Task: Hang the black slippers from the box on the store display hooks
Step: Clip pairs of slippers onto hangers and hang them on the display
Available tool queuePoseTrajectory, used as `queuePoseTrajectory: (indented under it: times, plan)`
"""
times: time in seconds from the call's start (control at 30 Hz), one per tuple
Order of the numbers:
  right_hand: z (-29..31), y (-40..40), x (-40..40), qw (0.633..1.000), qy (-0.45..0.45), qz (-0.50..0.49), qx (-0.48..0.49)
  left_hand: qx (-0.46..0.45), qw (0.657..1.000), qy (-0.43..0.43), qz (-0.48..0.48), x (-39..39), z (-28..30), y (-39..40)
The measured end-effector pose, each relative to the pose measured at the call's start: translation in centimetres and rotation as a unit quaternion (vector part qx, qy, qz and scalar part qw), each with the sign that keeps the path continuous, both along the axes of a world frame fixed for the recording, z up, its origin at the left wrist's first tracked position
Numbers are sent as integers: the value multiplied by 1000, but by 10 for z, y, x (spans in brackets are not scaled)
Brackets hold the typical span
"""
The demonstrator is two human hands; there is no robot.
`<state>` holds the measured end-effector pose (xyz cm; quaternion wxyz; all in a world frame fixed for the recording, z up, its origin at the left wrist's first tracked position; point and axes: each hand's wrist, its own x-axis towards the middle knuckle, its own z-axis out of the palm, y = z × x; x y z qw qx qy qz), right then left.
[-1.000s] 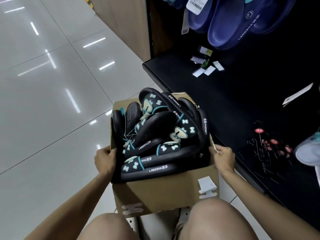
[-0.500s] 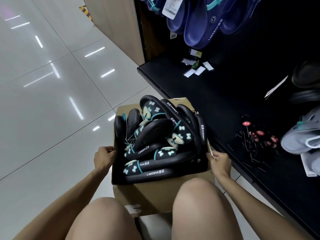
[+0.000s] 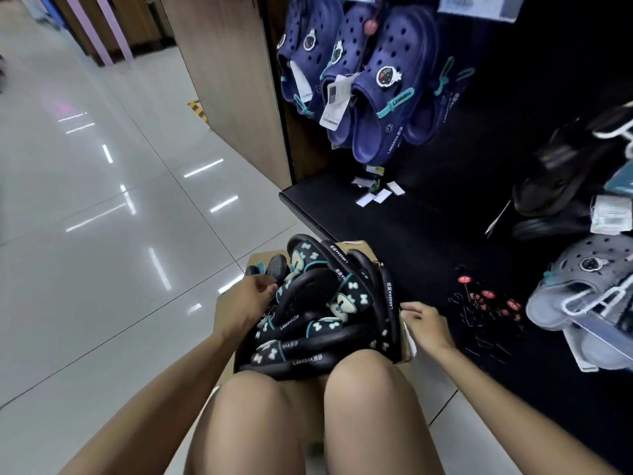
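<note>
Head view: left hand is pinching into the black slippers, right hand relaxed beside the box, apparently picking the first pair to lift toward the hooks.

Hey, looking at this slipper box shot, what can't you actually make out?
- Box front wall: hidden by the knees, head view.
- Left hand fingertips: buried among the black slippers; grip unclear.
- Price sign: cut off by the top edge.
- Dark shoes at right: blurred.

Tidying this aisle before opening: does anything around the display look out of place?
Yes. Loose white tags lie scattered on the black base shelf under the blue clogs, and loose hooks lie in a heap further right.
</note>
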<state>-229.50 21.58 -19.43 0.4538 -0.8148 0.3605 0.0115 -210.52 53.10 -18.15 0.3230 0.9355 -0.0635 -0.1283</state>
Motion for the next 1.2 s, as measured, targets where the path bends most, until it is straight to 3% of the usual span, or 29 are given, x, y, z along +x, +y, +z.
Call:
queuePoseTrajectory:
  times: [0.2, 0.57, 0.8, 1.03, 1.2]
  plan:
    - [58, 18, 16, 992, -85, 87, -33, -24, 996, -50, -69, -38, 96, -42]
    - [140, 41, -3, 972, -175, 137, -70, 56, 976, -156, -142, -82, 172, -52]
    - [152, 65, -9, 961, -162, 186, -123, 109, 960, -191, -174, -97, 171, -47]
    - [130, 74, -1, 948, -114, 231, -189, 150, 948, -197, -198, -89, 139, -47]
    - [111, 78, 11, 949, -76, 243, -183, 152, 952, -177, -196, -80, 111, -45]
